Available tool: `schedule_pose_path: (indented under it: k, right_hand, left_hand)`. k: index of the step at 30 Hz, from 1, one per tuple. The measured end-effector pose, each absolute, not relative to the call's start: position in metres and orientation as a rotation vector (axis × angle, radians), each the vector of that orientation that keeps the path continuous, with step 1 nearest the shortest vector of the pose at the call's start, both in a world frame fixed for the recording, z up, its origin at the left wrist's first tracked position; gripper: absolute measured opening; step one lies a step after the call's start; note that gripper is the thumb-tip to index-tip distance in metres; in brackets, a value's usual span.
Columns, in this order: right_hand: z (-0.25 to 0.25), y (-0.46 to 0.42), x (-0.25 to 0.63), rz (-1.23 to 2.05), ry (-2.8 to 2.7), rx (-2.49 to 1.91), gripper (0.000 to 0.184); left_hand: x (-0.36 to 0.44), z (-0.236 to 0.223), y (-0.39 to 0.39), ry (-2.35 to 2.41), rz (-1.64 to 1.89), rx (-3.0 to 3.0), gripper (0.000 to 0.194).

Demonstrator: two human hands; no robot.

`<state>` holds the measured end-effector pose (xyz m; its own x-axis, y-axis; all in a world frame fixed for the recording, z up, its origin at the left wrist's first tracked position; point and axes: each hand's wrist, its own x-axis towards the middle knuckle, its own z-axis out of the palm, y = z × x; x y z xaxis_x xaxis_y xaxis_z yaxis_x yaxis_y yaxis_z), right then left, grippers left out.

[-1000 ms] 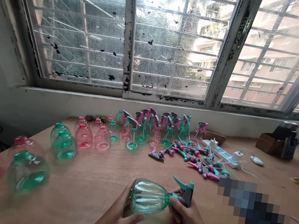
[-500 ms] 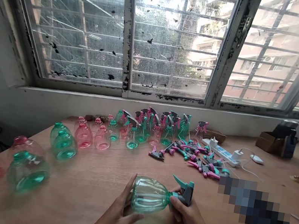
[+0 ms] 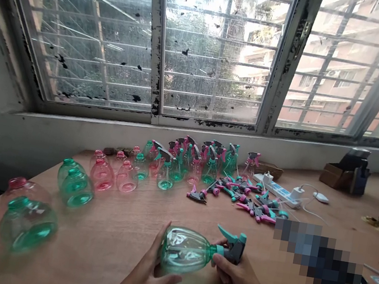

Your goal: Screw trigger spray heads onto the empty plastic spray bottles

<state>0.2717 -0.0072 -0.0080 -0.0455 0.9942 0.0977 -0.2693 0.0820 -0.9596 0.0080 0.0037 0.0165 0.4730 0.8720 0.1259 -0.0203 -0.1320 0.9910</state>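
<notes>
A green spray bottle (image 3: 185,251) is being held just over the wooden desk (image 3: 111,240), near its front edge, with the trigger head (image 3: 236,249) pointing right. Its body is being cupped by the curled left hand (image 3: 145,277); its neck is being gripped by the right hand (image 3: 234,278). The same two-hand hold is being kept as earlier, only the view shifting slightly.

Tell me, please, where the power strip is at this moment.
In the head view, the white power strip lies on the wooden table, just right of the loose pink-and-teal spray trigger heads, below the window.
</notes>
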Motion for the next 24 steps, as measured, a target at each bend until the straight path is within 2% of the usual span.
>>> schedule_pose_path:
  k: [7,12,17,21,24]
  right_hand:
    - [-0.013,-0.009,0.272,1.285,-1.130,-0.931,0.044]
    - [-0.013,-0.010,0.273,1.263,-1.115,-0.953,0.046]
    - [-0.015,-0.008,0.274,1.268,-1.129,-0.992,0.048]
    - [-0.015,-0.006,0.274,1.291,-1.137,-0.980,0.047]
    - [-0.011,-0.007,0.273,1.297,-1.137,-0.979,0.043]
  left_hand:
    - [0.007,0.013,0.004,0.812,0.893,1.558,0.107]
    - [0.009,0.020,0.000,0.700,0.904,1.411,0.125]
    - [0.013,0.033,-0.005,0.720,0.906,1.358,0.107]
    - [0.013,0.029,-0.004,0.681,0.919,1.344,0.104]
    - [0.012,0.026,-0.003,0.674,0.938,1.343,0.109]
